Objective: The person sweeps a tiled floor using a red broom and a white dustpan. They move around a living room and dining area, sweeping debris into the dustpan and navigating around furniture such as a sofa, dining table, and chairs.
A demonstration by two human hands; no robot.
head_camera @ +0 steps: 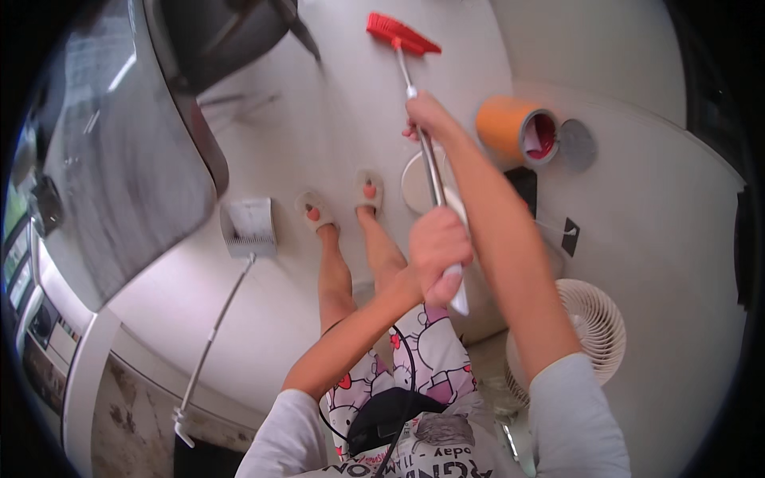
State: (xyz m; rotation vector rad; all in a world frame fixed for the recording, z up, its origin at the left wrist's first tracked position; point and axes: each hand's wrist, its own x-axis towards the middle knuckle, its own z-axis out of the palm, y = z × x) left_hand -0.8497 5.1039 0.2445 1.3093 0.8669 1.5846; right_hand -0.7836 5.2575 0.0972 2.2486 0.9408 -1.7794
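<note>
A broom with a red head (405, 34) and a metal handle is held in both of my hands. Near the handle's end, my left hand (441, 254) is closed round the white grip. Farther up the handle, closer to the red head, my right hand (427, 116) is wrapped round the shaft. The broom head lies over the pale floor at the top of the view. A grey long-handled dustpan (250, 228) stands on the floor to the left of my slippered feet, its pole leading down towards the lower left.
Left of me are a grey table (125, 173) and a dark chair (230, 42). On the right, an orange bin (505, 128) lies on its side with its lid open, near a round white device (418, 182) and a wall socket (571, 237). A white fan (588, 334) stands by my right arm.
</note>
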